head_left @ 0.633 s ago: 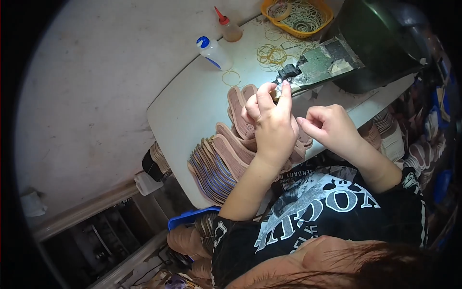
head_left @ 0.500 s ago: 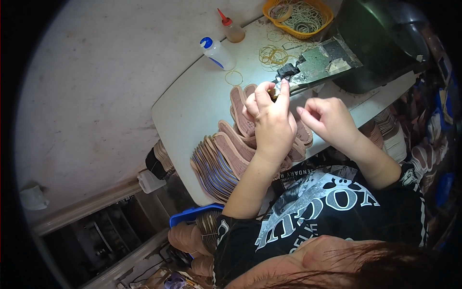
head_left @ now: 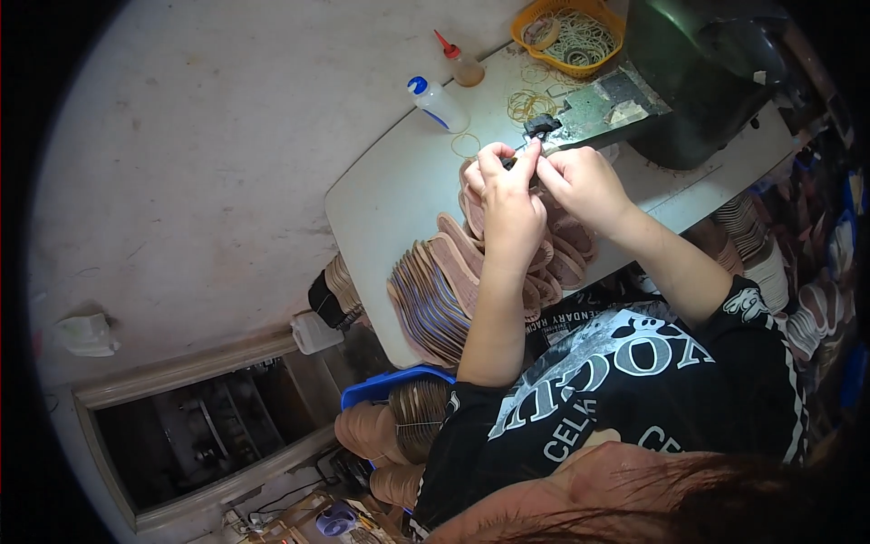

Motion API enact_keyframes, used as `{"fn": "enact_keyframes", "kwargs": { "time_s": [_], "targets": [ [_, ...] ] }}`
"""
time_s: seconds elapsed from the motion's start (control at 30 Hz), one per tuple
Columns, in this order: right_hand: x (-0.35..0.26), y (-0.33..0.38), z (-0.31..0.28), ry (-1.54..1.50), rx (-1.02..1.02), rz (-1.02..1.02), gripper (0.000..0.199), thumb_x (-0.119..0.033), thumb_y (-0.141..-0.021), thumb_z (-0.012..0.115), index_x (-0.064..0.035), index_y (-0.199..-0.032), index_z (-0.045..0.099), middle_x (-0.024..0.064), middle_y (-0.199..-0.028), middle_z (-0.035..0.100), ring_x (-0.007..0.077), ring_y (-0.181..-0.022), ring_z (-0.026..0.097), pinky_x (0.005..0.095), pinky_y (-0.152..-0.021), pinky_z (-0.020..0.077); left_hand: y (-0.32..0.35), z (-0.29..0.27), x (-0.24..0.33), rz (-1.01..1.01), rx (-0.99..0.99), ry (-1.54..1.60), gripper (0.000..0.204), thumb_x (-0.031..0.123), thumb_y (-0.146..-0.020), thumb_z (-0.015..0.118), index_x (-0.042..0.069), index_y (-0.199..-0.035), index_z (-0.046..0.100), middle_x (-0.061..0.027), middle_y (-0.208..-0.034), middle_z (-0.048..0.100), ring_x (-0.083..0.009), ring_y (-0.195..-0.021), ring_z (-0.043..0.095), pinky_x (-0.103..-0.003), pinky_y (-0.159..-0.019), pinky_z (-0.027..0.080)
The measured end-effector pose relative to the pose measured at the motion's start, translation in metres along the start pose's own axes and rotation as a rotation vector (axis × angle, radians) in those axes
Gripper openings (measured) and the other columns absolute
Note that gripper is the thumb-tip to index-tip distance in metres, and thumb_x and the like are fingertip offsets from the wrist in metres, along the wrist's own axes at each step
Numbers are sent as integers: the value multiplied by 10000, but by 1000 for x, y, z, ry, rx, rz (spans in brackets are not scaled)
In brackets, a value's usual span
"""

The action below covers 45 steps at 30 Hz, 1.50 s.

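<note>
Both of my hands meet at the black working end [head_left: 542, 127] of a green machine [head_left: 594, 113] on the table. My left hand [head_left: 513, 204] is closed, its fingertips pinched at the tip of that end. Something small and dark shows between its fingers, too covered to name. Right beside it, my right hand [head_left: 587, 189] is closed too, thumb and forefinger together against the left fingertips; what they grip is hidden. Below the hands lie loose pinkish-brown shoe insoles [head_left: 566, 258], partly covered by my left forearm. A leaning row of insoles [head_left: 424, 304] stands left of that forearm.
Beyond the machine is a yellow basket [head_left: 518, 38] of rubber bands. Loose bands [head_left: 528, 106], a blue-capped white bottle [head_left: 441, 107] and a red-tipped bottle [head_left: 467, 71] stand or lie near the wall. A blue bin [head_left: 362, 388] with stacked insoles sits below the table's [head_left: 367, 213] left end.
My right hand has moved left and closed in against the left fingertips, where before a gap lay between them. The whole view has shifted slightly; my left hand stays by the machine's end.
</note>
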State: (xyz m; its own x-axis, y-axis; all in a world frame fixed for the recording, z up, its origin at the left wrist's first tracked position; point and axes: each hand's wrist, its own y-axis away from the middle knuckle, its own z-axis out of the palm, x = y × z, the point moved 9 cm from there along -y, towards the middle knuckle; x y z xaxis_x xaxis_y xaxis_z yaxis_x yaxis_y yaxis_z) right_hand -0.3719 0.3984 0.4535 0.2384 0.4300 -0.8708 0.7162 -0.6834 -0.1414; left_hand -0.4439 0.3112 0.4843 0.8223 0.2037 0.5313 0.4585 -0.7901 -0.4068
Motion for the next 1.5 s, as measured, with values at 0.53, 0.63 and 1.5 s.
{"fn": "enact_keyframes", "kwargs": {
  "time_s": [0.53, 0.63, 1.5],
  "targets": [
    [9, -2, 2, -249, -58, 144, 412, -264, -953, 455, 6, -686, 614, 123, -524, 583, 205, -453, 592, 348, -501, 483, 14, -13, -4, 43, 173, -66, 539, -70, -640, 531, 184, -1065, 745, -111, -1122, 534, -295, -1069, 392, -383, -991, 274],
    [19, 0, 7, -354, -114, 266, 436, -271, -964, 441, 6, -669, 604, 101, -517, 579, 169, -431, 568, 322, -474, 473, 13, -11, -3, 55, 163, -78, 523, -52, -648, 549, 189, -1071, 742, -108, -1136, 535, -296, -1071, 391, -388, -985, 270],
    [-53, 32, 2, 930, -63, -683, 529, -200, -755, 631, 46, -1221, 582, 25, -601, 617, 159, -539, 624, 283, -530, 460, 4, -13, -2, 122, 151, -33, 463, -20, -682, 583, 140, -1093, 722, -98, -1113, 547, -307, -1027, 420, -389, -953, 318]
  ]
}}
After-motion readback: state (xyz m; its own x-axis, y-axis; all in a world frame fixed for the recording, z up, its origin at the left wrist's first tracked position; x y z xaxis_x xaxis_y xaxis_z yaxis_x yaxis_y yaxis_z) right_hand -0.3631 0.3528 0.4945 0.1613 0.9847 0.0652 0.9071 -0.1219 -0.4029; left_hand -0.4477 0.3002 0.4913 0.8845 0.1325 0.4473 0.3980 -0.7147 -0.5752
